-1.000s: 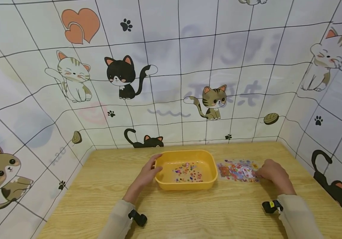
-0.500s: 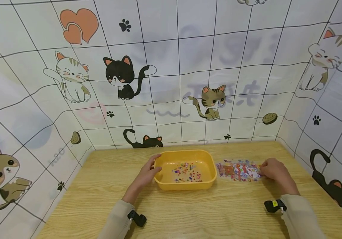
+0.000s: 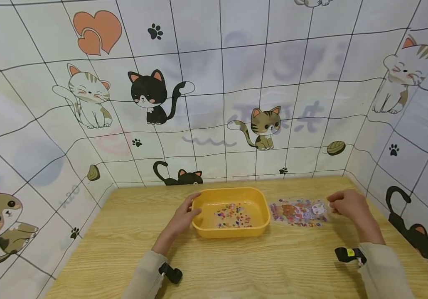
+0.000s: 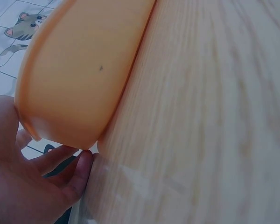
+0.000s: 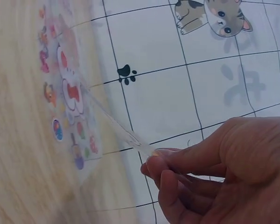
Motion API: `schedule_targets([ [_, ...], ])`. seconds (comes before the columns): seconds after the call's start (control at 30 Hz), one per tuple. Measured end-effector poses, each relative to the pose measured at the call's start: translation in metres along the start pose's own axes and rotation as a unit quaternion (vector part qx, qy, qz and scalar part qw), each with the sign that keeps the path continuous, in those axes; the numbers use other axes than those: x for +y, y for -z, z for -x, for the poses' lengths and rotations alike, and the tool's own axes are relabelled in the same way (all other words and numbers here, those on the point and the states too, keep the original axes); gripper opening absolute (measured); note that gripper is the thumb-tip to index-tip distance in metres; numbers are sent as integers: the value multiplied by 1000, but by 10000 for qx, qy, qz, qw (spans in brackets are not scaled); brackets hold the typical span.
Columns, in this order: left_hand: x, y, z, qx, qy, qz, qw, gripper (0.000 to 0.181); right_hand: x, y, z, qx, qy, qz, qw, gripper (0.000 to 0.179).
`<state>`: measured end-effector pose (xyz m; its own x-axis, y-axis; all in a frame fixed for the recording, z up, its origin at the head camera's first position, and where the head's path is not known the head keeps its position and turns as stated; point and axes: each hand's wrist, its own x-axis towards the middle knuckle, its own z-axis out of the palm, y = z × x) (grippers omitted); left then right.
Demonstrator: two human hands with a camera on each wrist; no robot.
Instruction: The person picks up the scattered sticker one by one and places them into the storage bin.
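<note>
A yellow plastic tray [image 3: 232, 234] sits on the table with several tiny colourful pieces [image 3: 234, 215] spread over its floor. My left hand [image 3: 182, 214] grips the tray's left end, thumb over the rim and fingers outside. To the right of the tray lies a clear sheet of cartoon stickers [image 3: 298, 212], with a white rabbit face near its right end. My right hand [image 3: 350, 204] is just past that end, thumb and index finger pinching a thin clear film [image 5: 133, 139]. In the right wrist view the film slants from the fingertips towards the stickers.
The wooden table [image 3: 229, 265] runs up to a white cloth wall [image 3: 206, 162] printed with cats and grid lines. Similar cloth walls stand at both sides. A small black camera is strapped to each wrist.
My right hand has drawn away to the right and slightly up from the sticker sheet's right end, uncovering more of it. My left hand stays on the tray.
</note>
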<state>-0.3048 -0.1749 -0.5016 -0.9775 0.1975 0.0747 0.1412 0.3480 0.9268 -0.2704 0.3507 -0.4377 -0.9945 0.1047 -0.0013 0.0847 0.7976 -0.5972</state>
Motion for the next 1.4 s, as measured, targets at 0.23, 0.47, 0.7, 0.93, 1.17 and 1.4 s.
schedule_targets([
  [0.23, 2, 2, 3, -23, -46, 25, 10000, 56, -10, 5, 4, 273, 65, 13, 9996, 32],
  [0.47, 1, 2, 2, -70, -36, 40, 10000, 56, -18, 9, 11, 664, 302, 130, 9973, 33],
  [0.7, 2, 1, 2, -44, 5, 12, 10000, 56, -28, 13, 15, 1011, 562, 233, 9930, 31],
  [0.93, 2, 4, 2, -162, -14, -24, 9999, 56, -38, 15, 19, 1168, 655, 195, 9908, 31],
  [1.17, -1, 5, 3, -188, -14, -134, 9997, 56, -50, 17, 22, 1358, 697, 38, 9883, 32],
  [1.4, 0, 4, 1, -221, -14, -199, 9996, 56, -56, 17, 26, 1577, 766, 89, 9845, 31],
])
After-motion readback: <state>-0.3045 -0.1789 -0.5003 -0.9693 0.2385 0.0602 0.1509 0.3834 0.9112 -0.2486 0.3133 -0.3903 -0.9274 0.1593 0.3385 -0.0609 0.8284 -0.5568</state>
